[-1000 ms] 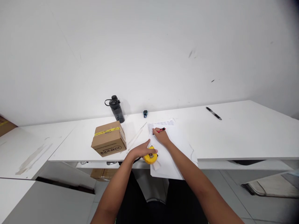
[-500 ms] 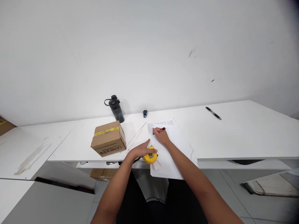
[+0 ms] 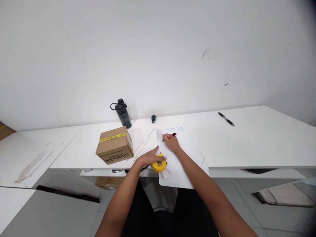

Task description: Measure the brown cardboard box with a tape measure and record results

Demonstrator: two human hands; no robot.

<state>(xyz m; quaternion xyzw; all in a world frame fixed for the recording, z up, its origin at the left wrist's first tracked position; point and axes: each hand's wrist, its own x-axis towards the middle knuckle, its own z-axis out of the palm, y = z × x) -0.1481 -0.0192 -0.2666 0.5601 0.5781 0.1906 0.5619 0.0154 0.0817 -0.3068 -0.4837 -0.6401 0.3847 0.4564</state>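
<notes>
My left hand (image 3: 149, 157) is closed around a yellow tape measure (image 3: 159, 167) at the near edge of the desk, over the lower left of some white paper sheets (image 3: 176, 179). A red and black pen (image 3: 172, 135) is pinched in my right hand (image 3: 171, 144), its tip down at the upper left part of the paper. Faint writing or print shows near the pen tip and along the sheets' far edge, too small to read. The paper overhangs the desk's front edge.
A taped cardboard box (image 3: 115, 144) stands left of my hands, with a dark water bottle (image 3: 123, 113) behind it. A small watch-like object (image 3: 153, 118) lies near the wall. Farther right on the desk (image 3: 237, 148) lies a black pen (image 3: 226, 119).
My right hand and the red pen have shifted very slightly to the right on the paper. My left hand keeps its hold on the tape measure; the view has tilted a little.
</notes>
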